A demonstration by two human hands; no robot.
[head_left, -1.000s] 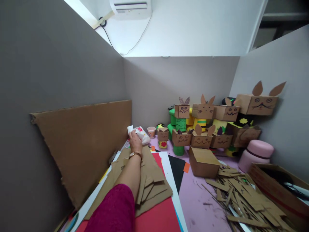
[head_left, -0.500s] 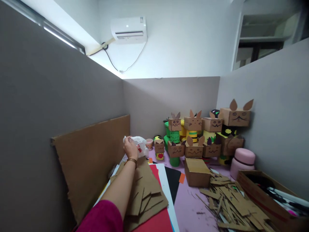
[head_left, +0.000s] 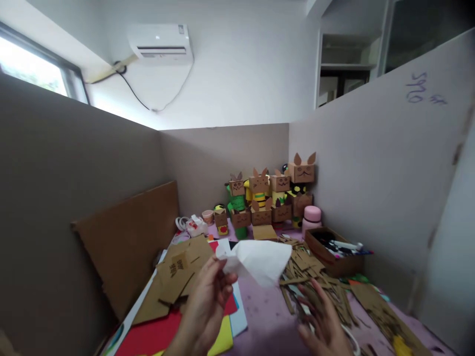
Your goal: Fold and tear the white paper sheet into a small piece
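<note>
The left hand (head_left: 210, 301) pinches a white tissue (head_left: 260, 259) raised between both hands; the right hand (head_left: 326, 321) spreads loose, grasping nothing, above cardboard strips (head_left: 315, 269) on the worktop (head_left: 263, 316); beyond it, a box (head_left: 336, 267) holds markers (head_left: 345, 245).

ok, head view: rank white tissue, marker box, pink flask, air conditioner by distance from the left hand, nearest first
1. white tissue: pinched in the left hand.
2. marker box: right side, mid-table.
3. pink flask: back right, behind that box.
4. air conditioner: high on the far wall.
</note>
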